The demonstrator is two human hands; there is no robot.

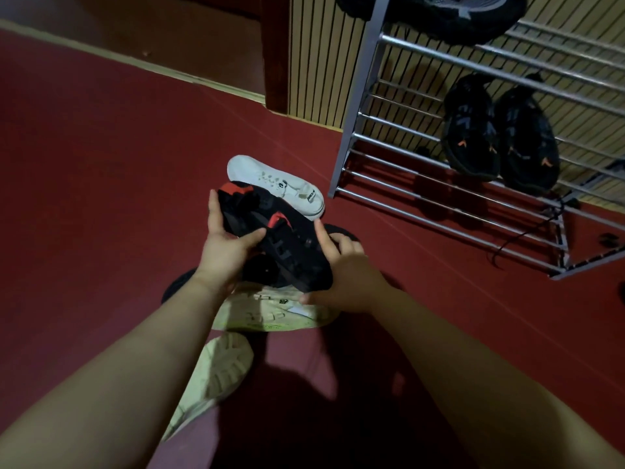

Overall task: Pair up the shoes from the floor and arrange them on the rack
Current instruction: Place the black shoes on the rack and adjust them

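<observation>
A black shoe with red trim (280, 238) is held above the floor between both hands. My left hand (225, 247) grips its left side, thumb across the upper. My right hand (341, 275) grips its right side and near end. Under it lie a white sneaker (274, 314) on its side and another black shoe, mostly hidden. A white sneaker (275, 184) lies just beyond, and a pale shoe (216, 374) lies sole-up between my forearms. The metal rack (406, 157) stands at the right with a dark pair with orange marks (500, 137) on a lower shelf.
A dark shoe (449, 11) sits on the rack's upper shelf. Red floor (101, 198) spreads to the left. A ribbed wall panel (321, 62) stands behind the rack. A black lace (527, 231) trails across the rack's lowest bars.
</observation>
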